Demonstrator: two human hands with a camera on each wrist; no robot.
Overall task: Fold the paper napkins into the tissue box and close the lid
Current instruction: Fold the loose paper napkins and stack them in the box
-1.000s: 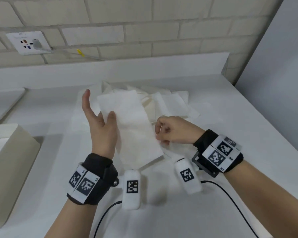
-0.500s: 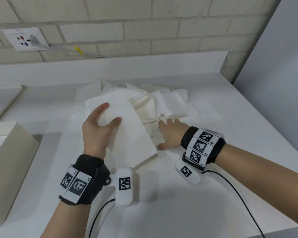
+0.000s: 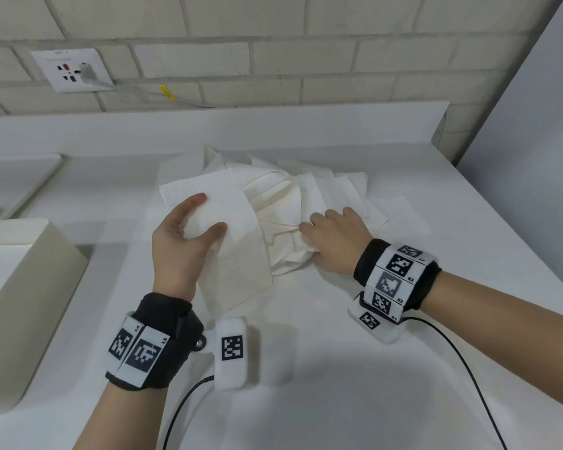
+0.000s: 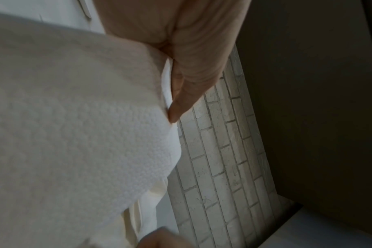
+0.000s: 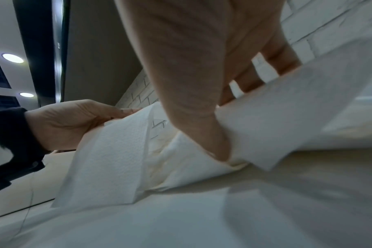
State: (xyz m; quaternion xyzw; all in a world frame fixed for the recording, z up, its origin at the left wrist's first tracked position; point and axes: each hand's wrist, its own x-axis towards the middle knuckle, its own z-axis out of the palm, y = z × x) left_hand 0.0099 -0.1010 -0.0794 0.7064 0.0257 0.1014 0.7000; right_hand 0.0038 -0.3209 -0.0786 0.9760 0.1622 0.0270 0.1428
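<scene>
My left hand (image 3: pixel 205 216) holds a folded white napkin (image 3: pixel 238 254) between thumb and fingers, just above the white table (image 3: pixel 338 401). The left wrist view shows that embossed napkin (image 4: pixel 74 134) lying against my fingers (image 4: pixel 187 83). To the right, a loose pile of napkins (image 3: pixel 306 196) lies on the table. My right hand (image 3: pixel 325 228) rests palm down on it. In the right wrist view a sheet from the pile (image 5: pixel 287 109) passes between thumb and curled fingers. The beige tissue box (image 3: pixel 23 287) stands open at the left edge.
A raised white ledge (image 3: pixel 208 125) and a brick wall with a socket (image 3: pixel 69 71) close off the back. A grey panel (image 3: pixel 533 157) stands along the table's right side. Black cables (image 3: pixel 462 368) trail from both wrists over the near table.
My right hand let go of the folded napkin's edge and moved right onto the pile. My left hand tipped forward and down, keeping the folded napkin.
</scene>
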